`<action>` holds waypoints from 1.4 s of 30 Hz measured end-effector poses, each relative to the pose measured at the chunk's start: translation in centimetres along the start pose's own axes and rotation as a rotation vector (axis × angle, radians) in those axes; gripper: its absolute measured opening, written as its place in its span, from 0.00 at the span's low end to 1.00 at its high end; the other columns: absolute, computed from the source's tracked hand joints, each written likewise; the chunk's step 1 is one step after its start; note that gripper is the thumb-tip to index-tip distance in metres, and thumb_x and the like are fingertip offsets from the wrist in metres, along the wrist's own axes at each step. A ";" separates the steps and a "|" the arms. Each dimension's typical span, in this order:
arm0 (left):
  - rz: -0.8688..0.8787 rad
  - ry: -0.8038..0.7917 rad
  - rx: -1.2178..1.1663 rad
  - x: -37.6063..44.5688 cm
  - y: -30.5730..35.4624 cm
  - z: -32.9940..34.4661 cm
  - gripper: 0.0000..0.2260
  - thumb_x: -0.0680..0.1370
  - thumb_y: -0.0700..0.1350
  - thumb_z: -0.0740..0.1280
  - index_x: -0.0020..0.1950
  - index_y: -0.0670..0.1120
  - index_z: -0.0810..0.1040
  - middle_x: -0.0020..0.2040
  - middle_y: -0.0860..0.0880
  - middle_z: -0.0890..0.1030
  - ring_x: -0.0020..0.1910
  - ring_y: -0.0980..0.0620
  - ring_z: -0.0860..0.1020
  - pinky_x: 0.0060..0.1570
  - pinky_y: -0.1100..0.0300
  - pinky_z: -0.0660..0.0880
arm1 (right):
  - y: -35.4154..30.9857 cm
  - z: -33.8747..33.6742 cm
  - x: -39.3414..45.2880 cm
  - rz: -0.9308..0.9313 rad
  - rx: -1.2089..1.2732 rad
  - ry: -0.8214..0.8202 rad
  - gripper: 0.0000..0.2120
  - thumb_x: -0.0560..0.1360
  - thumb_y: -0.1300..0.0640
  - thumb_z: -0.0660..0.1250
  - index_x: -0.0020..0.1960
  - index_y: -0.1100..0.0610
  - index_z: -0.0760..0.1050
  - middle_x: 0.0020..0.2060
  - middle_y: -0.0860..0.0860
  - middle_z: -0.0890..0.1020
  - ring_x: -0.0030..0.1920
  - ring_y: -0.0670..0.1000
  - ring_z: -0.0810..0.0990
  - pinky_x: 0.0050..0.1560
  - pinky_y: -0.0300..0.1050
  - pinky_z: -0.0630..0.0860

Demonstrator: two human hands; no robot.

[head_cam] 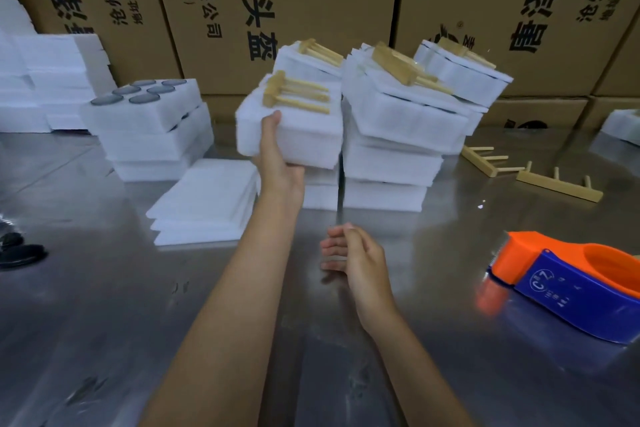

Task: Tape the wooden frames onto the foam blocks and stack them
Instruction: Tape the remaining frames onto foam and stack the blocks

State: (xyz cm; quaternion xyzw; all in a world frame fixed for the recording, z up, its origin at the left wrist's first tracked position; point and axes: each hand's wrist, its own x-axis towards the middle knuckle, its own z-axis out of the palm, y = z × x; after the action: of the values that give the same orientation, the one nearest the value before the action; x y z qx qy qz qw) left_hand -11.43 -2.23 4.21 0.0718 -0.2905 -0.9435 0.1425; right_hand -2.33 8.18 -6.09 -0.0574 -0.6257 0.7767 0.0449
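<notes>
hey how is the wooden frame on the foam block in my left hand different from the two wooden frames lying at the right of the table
The pale wooden pegged frame sits on the white foam block that the left hand holds in the air; the two loose wooden frames lie directly on the steel table, with no foam under them. The loose frames' pegs point away from the camera. All look like the same pegged design.

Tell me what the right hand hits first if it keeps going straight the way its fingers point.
The right hand points left, low over the metal table. The left forearm crosses that line, so it probably comes first; depth is hard to judge, and the hand could pass under it.
</notes>
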 end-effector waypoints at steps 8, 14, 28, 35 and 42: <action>-0.170 0.244 0.780 4.6 -0.4 -2.2 0.42 0.71 0.73 0.64 0.72 0.43 0.67 0.48 0.48 0.72 0.40 0.50 0.73 0.28 0.56 0.76 | 0.3 -0.1 0.3 -0.014 0.003 -0.005 0.15 0.84 0.58 0.55 0.47 0.63 0.78 0.36 0.56 0.80 0.32 0.53 0.78 0.32 0.48 0.78; -0.290 0.121 0.911 2.4 -0.6 -3.4 0.42 0.63 0.81 0.60 0.51 0.43 0.74 0.38 0.47 0.69 0.28 0.49 0.69 0.24 0.61 0.72 | 0.7 0.0 0.7 -0.024 -0.075 -0.019 0.13 0.82 0.61 0.57 0.44 0.59 0.78 0.35 0.56 0.80 0.31 0.53 0.77 0.29 0.48 0.76; 0.986 0.266 1.470 8.6 8.4 -2.8 0.18 0.75 0.46 0.62 0.63 0.40 0.72 0.63 0.40 0.73 0.65 0.40 0.70 0.62 0.48 0.66 | 0.8 0.8 4.7 -0.327 -0.949 0.206 0.07 0.75 0.55 0.63 0.42 0.55 0.78 0.39 0.53 0.83 0.46 0.59 0.79 0.48 0.49 0.74; 0.545 0.525 2.262 18.7 14.8 -7.1 0.34 0.80 0.50 0.67 0.78 0.35 0.56 0.78 0.35 0.57 0.79 0.37 0.50 0.76 0.44 0.54 | 1.9 0.7 6.5 -0.375 -1.247 0.078 0.08 0.76 0.51 0.61 0.52 0.49 0.74 0.53 0.49 0.72 0.58 0.53 0.69 0.62 0.48 0.65; 0.676 0.542 2.486 18.8 15.3 -7.4 0.29 0.77 0.44 0.69 0.72 0.33 0.63 0.74 0.32 0.63 0.76 0.37 0.56 0.69 0.32 0.59 | 1.9 0.4 6.5 -0.375 -1.191 0.063 0.05 0.75 0.51 0.61 0.50 0.48 0.74 0.51 0.46 0.71 0.57 0.50 0.68 0.62 0.45 0.64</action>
State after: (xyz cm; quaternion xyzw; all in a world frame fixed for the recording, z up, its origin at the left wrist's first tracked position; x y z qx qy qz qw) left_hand -24.14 -24.09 5.84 0.2641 -0.9248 0.0780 0.2626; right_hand -8.83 8.26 -8.08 0.0151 -0.9490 0.2715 0.1593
